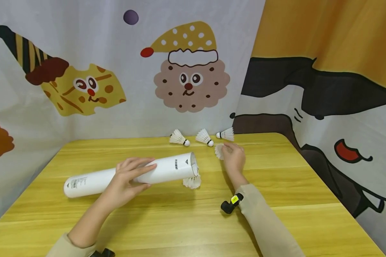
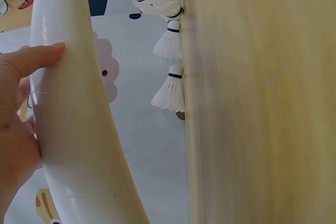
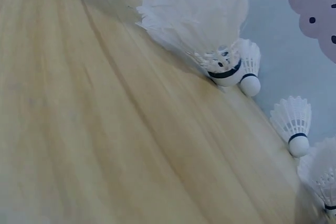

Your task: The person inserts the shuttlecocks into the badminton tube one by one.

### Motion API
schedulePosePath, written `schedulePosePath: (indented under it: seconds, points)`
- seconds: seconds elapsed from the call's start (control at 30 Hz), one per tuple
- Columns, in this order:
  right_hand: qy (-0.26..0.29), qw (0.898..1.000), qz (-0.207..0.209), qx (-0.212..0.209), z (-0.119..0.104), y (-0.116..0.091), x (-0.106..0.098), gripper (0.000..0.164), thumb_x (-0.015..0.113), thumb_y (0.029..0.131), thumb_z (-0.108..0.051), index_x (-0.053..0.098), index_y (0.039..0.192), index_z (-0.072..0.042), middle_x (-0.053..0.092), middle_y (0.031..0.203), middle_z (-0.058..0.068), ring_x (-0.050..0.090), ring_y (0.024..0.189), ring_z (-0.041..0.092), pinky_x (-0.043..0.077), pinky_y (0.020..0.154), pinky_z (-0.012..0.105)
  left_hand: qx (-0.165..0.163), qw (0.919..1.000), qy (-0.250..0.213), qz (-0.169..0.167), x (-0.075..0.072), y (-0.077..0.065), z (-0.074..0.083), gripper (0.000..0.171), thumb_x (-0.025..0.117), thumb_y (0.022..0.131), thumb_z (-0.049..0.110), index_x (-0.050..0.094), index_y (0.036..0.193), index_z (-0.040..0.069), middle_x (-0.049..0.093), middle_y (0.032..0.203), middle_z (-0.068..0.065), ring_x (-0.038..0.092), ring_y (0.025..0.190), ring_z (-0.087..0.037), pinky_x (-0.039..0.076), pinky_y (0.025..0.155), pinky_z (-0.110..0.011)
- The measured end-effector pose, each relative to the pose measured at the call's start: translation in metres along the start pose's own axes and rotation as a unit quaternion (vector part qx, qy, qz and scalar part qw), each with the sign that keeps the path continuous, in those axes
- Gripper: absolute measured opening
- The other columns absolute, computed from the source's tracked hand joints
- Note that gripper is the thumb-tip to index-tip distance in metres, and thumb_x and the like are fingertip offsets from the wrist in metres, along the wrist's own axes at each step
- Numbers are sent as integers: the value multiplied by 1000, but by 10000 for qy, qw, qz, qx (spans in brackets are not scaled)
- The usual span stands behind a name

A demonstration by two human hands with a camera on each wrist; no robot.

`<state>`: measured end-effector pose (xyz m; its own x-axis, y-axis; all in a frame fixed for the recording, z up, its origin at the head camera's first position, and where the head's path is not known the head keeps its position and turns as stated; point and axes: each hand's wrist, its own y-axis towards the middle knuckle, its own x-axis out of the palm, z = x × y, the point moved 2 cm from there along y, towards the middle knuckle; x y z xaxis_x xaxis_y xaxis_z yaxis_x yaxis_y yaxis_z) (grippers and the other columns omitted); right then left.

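Note:
My left hand (image 1: 127,180) grips a long white shuttlecock tube (image 1: 167,167), fingers over its top and thumb along its near side. The tube slants up to the right, its round mouth raised over the table. A white feathered shuttlecock (image 1: 192,182) shows just under the mouth, partly hidden by the rim. To the right, my right hand (image 1: 234,159), its fingers curled, pinches a second shuttlecock (image 1: 219,151); the fingers hide part of it. In the right wrist view a large shuttlecock (image 3: 205,19) shows black-banded cork, with no fingers visible there.
Along the table's back edge lie three more shuttlecocks, the left one (image 1: 179,137), the middle one (image 1: 204,137) and the right one (image 1: 226,134). The wooden table (image 1: 180,221) meets a cartoon-printed curtain (image 1: 109,43) behind.

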<state>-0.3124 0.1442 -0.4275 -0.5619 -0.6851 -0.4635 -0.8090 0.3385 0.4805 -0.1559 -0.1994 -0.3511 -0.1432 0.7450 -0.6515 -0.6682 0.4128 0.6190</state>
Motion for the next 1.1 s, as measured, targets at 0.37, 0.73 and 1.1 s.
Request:
schedulePosePath:
  seconds: [0.37, 0.73, 1.1]
  points:
    - [-545, 9958, 475, -557, 7, 4, -22, 13, 71, 87, -18, 78, 94, -9, 71, 95, 6, 65, 89, 28, 48, 70, 44, 2, 10000, 8, 15, 1, 0, 1, 70, 86, 62, -4, 65, 125, 16, 55, 134, -4, 41, 122, -23, 20, 95, -47]
    - [-209, 9984, 333, -414, 6, 8, -39, 18, 69, 90, -20, 74, 93, -3, 69, 94, 11, 61, 83, 29, 44, 69, 42, 2, 10000, 4, 13, 0, -1, 0, 71, 86, 61, -5, 65, 126, 16, 54, 135, -4, 40, 122, -24, 19, 95, -47]
    - [590, 9905, 404, -1177, -13, 4, -48, 11, 72, 86, -11, 72, 87, 1, 69, 85, 12, 50, 76, 26, 37, 69, 33, 8, 10000, 3, 36, 0, -1, -1, 71, 86, 61, -5, 65, 125, 16, 55, 135, -4, 41, 122, -24, 19, 96, -48]
